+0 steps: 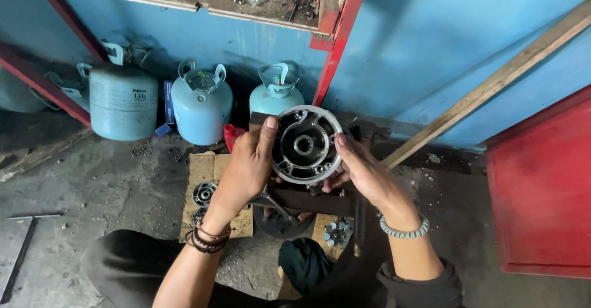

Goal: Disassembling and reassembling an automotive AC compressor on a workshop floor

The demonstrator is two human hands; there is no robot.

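Dark-trousered knees at the bottom, then the left hand and right hand each gripping opposite rims of a round metal housing, thumbs over its face, held up above the concrete floor in front of three pale blue gas cylinders.
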